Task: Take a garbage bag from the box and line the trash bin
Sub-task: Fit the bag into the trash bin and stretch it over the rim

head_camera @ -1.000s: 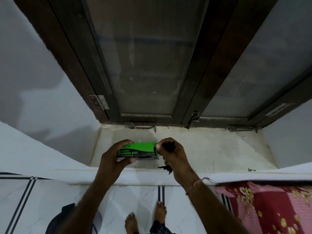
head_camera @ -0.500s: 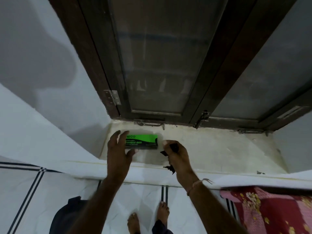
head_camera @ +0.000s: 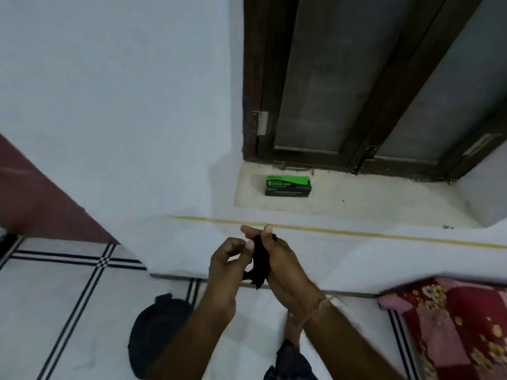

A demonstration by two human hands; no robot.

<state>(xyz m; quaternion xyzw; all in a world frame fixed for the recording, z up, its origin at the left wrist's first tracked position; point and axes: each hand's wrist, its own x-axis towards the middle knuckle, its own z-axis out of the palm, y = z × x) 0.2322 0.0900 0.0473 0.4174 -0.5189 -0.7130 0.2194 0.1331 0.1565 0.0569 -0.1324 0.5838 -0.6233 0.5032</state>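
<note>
Head view: right hand (head_camera: 279,259) squeezes folded black garbage bag (head_camera: 259,266), left hand (head_camera: 229,263) pinches its edge; bag likely thin, soft, slippery, so pick at loose edge; box (head_camera: 288,185) sits on sill

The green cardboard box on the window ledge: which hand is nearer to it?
Right. The right hand, holding the crumpled black garbage bag, is almost directly below the green cardboard box. The left hand is lower and further left, pinching the bag.
</note>
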